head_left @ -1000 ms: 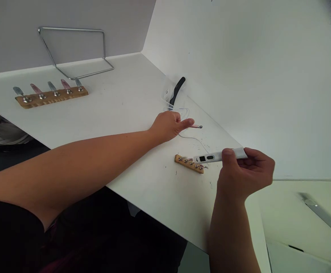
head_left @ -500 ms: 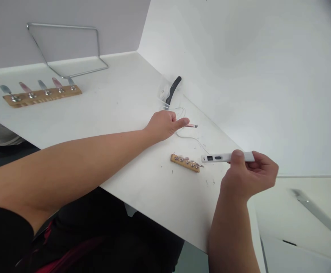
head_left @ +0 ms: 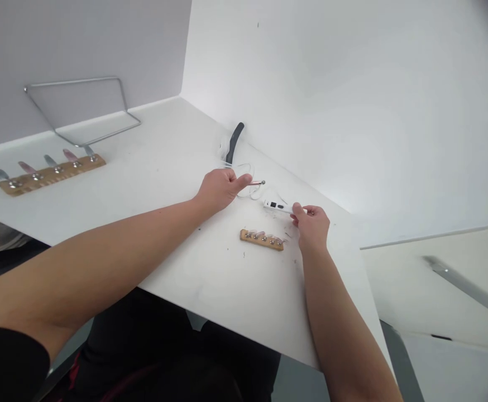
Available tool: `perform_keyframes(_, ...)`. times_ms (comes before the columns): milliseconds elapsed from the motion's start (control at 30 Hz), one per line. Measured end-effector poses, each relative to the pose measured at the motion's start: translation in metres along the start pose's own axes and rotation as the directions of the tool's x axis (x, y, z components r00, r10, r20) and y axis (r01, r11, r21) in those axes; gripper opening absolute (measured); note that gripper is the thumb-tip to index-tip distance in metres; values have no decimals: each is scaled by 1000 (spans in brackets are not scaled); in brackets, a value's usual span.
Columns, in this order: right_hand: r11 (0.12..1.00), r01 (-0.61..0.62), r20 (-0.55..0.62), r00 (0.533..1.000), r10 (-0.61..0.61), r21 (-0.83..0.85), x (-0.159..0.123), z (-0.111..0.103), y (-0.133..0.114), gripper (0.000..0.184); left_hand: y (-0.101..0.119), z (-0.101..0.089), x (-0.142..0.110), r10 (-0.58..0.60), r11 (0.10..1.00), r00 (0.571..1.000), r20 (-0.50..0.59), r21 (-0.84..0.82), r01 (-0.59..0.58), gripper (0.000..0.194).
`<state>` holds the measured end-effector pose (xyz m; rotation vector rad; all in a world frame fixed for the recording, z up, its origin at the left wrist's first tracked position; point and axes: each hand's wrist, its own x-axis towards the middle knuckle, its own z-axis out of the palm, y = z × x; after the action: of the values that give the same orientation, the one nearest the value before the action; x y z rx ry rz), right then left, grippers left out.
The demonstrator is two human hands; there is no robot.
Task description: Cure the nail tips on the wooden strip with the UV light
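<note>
My left hand rests on the white desk, its thumb and fingers pinching a slim pink rod with a small metal ball tip. A thin white wire loops under and beside that hand. My right hand holds a white pen-shaped electronic device with a small dark display, its tip pointing left. Just below it lies a wooden bar with several metal studs. Behind the wire, a black-handled tool lies in a clear plastic bag.
A second wooden bar holds several metal and pink blade-shaped pieces at the far left. A bent wire frame leans on the grey partition. White walls rise behind the desk. Small specks dot its surface.
The whole view has shifted, so the desk looks smaller and farther away. My right hand has come down and left, bringing the white device closer to my left hand.
</note>
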<state>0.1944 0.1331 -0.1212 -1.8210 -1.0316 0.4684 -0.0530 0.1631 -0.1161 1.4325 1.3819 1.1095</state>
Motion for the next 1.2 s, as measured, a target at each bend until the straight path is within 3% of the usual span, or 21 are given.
perform_keyframes(133, 947, 136, 97, 989, -112, -290, -3, -18, 7, 41, 2, 0, -2, -28, 1000, 1000, 12, 2, 28, 51)
perform_keyframes(300, 841, 305, 300, 937, -180, -447, -16, -30, 11, 36, 4, -1, -3, -55, 998, 998, 19, -10, 55, 49)
perform_keyframes(433, 796, 407, 352, 899, -262, -448, -22, -39, 18, 36, 3, 0, -2, -54, 999, 999, 6, -7, 54, 49)
perform_keyframes(600, 875, 407, 243, 905, -348, -261, -45, -63, 30, 33, 2, 0, -1, -45, 999, 999, -4, -4, 45, 49)
perform_keyframes(700, 827, 432, 353, 883, -308, -359, -68, -72, 30, 34, 1, 1, 0, -51, 999, 999, -15, -3, 51, 49)
perform_keyframes(733, 808, 433, 407, 874, -267, -400, -75, -72, 28, 37, 1, 1, 0, -49, 999, 999, -17, -5, 48, 49)
perform_keyframes(833, 792, 399, 416, 886, -203, -462, -87, -63, 21, 37, -1, 2, 0, -30, 1000, 999, -33, -1, 30, 49)
perform_keyframes(1000, 778, 463, 463, 850, -252, -426, -84, -45, 12, 38, -1, 2, 0, -30, 999, 999, -44, 13, 31, 49)
perform_keyframes(1200, 823, 417, 459, 860, -222, -385, -79, -43, 11, 40, 1, 0, -1, -35, 999, 999, -35, 37, 37, 49)
